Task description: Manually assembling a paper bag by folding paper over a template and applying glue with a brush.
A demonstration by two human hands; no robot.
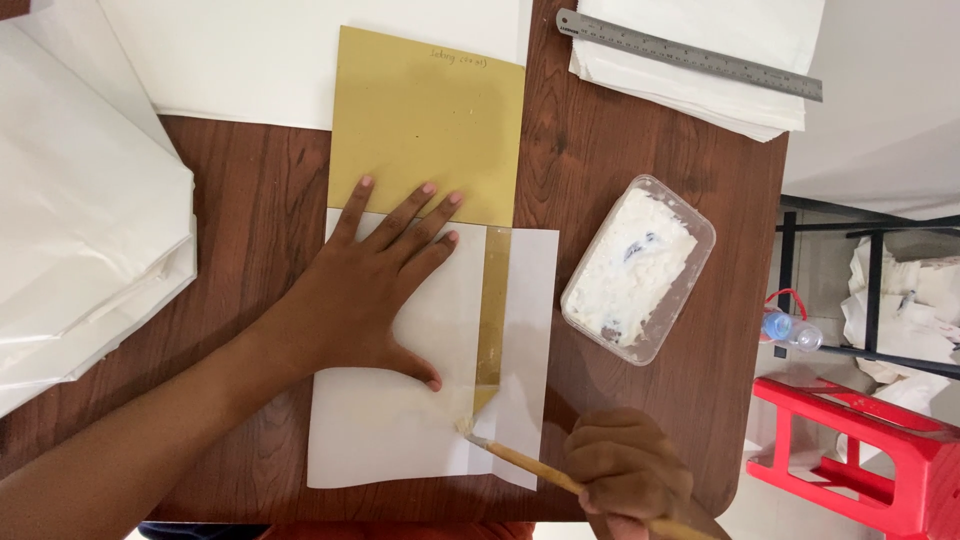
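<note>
We see a clear plastic tub (640, 268) lying at a slant on the brown wooden table (620, 150), lidless and nearly full of thick white paste, with a few dark patches showing through near its middle. It sits just right of the white sheet (385, 435), apart from it.

Our left hand (375, 290) lies flat and spread on that white sheet, fingers reaching up onto the mustard-yellow card (425, 125) beneath it; it grips nothing, only presses down. Our right hand (625, 470) is closed in a fist around the wooden handle of a brush (520, 462), whose paste-laden tip touches the lower end of a narrow yellow strip (492, 310) showing where the white sheet is folded. The sheet sits near the table's front edge, over the lower part of the card.

A steel ruler (690, 55) rests on a stack of folded white paper (700, 95) at the top right. More white paper (80, 220) is piled at the left, and a large white sheet (250, 50) lies under the card's top.

Much is cut off: the brush's handle end leaves the bottom edge, our right fingers are tucked under, and the left stack runs off view. Writing on the card is too faint to make out. Beyond the table, a red stool (880, 460) and a small bottle (790, 328) are only partly visible.
</note>
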